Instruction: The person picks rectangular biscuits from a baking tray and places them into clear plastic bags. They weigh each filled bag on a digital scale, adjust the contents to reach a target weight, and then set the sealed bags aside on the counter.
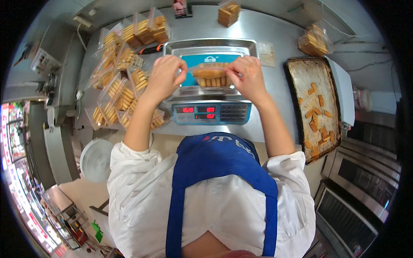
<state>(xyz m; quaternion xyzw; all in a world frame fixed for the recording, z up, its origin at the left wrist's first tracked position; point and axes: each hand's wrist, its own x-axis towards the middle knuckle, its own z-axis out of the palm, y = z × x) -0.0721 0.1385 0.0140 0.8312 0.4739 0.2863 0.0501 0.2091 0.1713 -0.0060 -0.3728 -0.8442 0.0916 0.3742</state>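
Observation:
A clear zip bag of biscuit sticks (211, 77) stands on the pan of a digital scale (209, 94), its zip strip facing me. My left hand (168, 73) pinches the left end of the bag's top edge between thumb and fingers. At the other end, my right hand (246, 75) grips the same edge. The strip runs straight between both hands. Below the pan, the scale's front panel (211, 113) shows lit red digits and a dark keypad.
Several filled bags (122, 87) crowd the steel table's left side. More stand at the back, one bag (229, 13) in the middle and another bag (313, 40) rightward. A baking tray (295, 96) with loose biscuit pieces lies right. An orange-and-black handle (151, 49) lies beside the scale.

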